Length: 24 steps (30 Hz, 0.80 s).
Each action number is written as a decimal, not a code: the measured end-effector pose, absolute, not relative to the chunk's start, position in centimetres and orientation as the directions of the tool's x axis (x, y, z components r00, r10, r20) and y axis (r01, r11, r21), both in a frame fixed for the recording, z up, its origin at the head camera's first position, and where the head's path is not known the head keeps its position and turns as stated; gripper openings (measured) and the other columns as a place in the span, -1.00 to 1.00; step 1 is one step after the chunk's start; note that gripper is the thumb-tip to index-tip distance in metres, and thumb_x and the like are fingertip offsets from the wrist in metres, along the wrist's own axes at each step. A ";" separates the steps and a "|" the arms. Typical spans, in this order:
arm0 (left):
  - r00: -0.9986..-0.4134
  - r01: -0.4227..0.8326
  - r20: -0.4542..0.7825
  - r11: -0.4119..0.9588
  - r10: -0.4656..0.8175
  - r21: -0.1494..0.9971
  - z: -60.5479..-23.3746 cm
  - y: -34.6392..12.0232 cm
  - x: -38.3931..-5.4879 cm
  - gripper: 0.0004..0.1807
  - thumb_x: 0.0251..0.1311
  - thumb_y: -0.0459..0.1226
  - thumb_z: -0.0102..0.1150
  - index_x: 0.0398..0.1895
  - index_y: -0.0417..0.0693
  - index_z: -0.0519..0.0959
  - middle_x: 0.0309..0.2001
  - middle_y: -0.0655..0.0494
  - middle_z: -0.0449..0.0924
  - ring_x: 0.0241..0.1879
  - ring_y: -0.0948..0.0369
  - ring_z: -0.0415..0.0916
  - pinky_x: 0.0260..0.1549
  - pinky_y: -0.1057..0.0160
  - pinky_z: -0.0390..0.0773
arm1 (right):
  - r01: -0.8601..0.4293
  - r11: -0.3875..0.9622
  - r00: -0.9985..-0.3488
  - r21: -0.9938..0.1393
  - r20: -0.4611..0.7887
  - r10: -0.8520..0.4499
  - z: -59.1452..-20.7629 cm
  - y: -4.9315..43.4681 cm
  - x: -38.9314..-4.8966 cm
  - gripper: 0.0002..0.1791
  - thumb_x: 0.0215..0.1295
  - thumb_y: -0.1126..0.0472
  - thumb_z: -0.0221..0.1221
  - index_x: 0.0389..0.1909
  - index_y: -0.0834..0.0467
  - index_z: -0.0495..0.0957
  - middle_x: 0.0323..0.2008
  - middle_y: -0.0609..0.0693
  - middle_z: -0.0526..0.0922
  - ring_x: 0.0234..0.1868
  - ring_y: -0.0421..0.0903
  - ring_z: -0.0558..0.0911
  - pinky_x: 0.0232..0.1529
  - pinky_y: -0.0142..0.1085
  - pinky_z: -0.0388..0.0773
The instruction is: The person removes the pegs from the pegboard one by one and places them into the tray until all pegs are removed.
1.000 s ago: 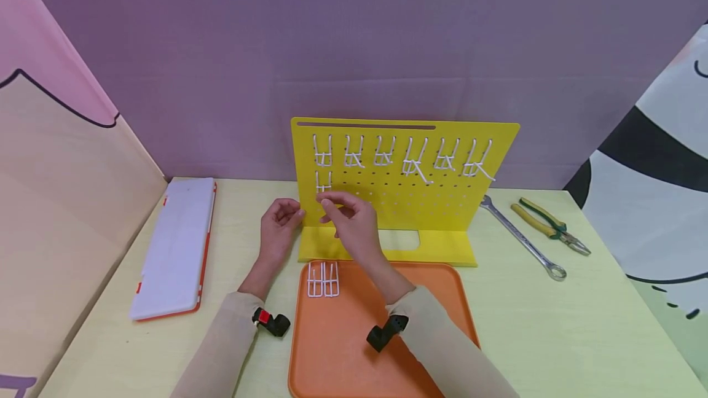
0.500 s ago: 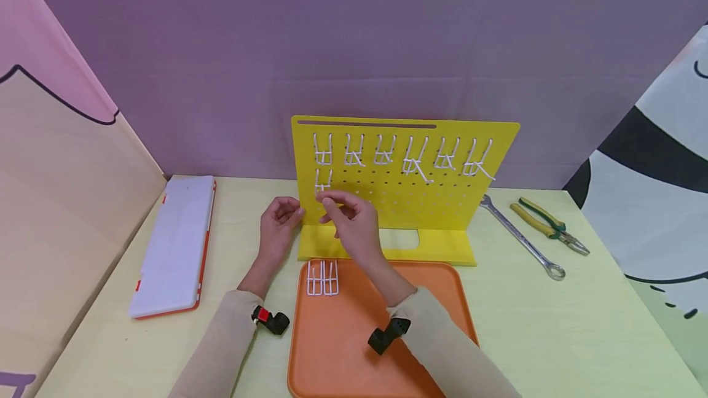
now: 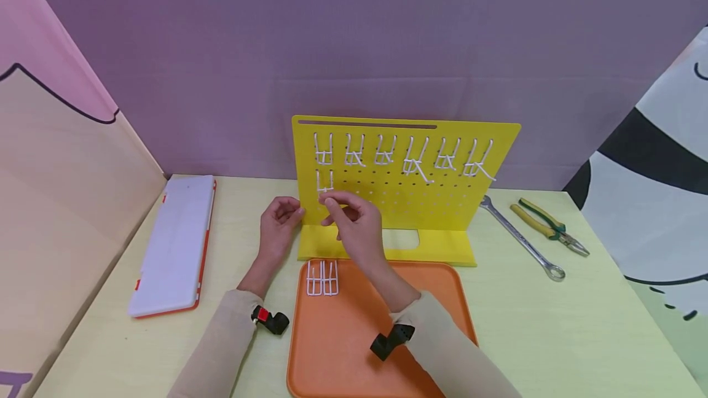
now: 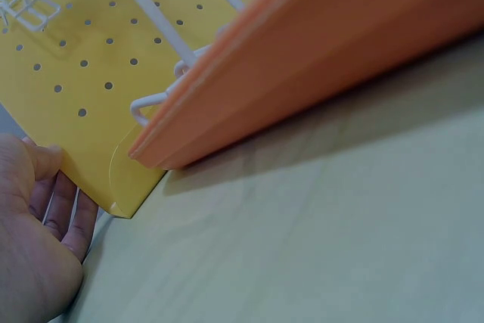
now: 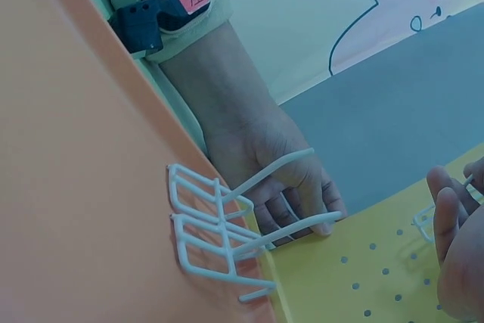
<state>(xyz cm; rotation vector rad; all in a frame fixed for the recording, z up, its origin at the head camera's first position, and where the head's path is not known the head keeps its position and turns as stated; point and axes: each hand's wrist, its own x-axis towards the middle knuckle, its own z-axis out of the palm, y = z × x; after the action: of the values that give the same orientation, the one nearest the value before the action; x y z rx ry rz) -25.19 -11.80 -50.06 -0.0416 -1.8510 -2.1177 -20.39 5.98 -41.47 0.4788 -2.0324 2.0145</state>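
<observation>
A yellow pegboard [image 3: 415, 210] stands upright on its base. My left hand [image 3: 279, 226] grips its left edge, thumb on the front and fingers behind, as the left wrist view shows of the hand [image 4: 34, 225]. With thumb and fingers, my right hand [image 3: 359, 226] pinches the prong of a white wire hook [image 3: 325, 181] at the board's left side, under the top row. That hook [image 4: 34, 11] lies against the holes in the left wrist view; its lower part is hidden by the fingers in the head view. Several similar hooks [image 3: 354, 155] hang along the top row.
In front of the board lies an orange tray [image 3: 354, 349], with two wire hooks [image 3: 322, 279] side by side at its back left. A white case with red edges [image 3: 173, 247] is at left. A wrench [image 3: 522, 238] and pliers [image 3: 550, 226] lie at right.
My right hand has shifted very slightly to the right, still pinching the hook, whose crossbar sits a touch lower. The left hand stays on the board's edge.
</observation>
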 end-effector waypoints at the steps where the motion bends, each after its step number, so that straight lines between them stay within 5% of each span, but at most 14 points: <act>1: -0.946 0.260 0.233 -0.100 -0.223 0.960 -50.1 -11.8 -25.2 -0.80 0.44 -0.57 0.34 0.01 -0.52 0.56 -0.15 -0.08 0.70 -0.22 0.32 0.63 -0.11 0.47 0.65 | -0.392 -0.002 -0.918 -0.920 0.392 -0.061 -41.4 6.0 -20.3 -0.82 0.62 0.29 0.31 0.06 0.25 0.81 -0.04 0.21 0.84 -0.41 -0.24 0.76 -0.58 -0.43 0.46; 18: -0.953 0.232 0.206 -0.096 -0.223 0.968 -50.0 -11.7 -25.2 -0.81 0.43 -0.60 0.32 0.02 -0.47 0.58 -0.18 0.09 0.67 -0.20 0.31 0.63 -0.11 0.46 0.64 | -0.396 -0.005 -0.913 -0.918 0.394 -0.106 -40.6 7.4 -18.0 -0.81 0.63 0.35 0.27 0.04 0.37 0.77 -0.19 0.37 0.77 -0.53 -0.22 0.68 -0.58 -0.44 0.39; 24: -0.953 0.226 0.202 -0.086 -0.226 0.970 -50.1 -11.8 -25.2 -0.82 0.44 -0.60 0.32 0.02 -0.45 0.59 -0.17 0.09 0.68 -0.19 0.32 0.63 -0.10 0.46 0.65 | -0.378 0.001 -0.919 -0.926 0.375 -0.119 -40.5 7.7 -17.2 -0.84 0.61 0.39 0.27 0.00 0.37 0.78 -0.26 0.26 0.77 -0.53 -0.20 0.67 -0.59 -0.43 0.33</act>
<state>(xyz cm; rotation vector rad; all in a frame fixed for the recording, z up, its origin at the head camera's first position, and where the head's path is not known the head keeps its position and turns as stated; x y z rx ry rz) -25.21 -11.79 -50.12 -0.0002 -1.8872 -2.1132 -17.21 7.68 -40.52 0.5259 -2.0793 2.0290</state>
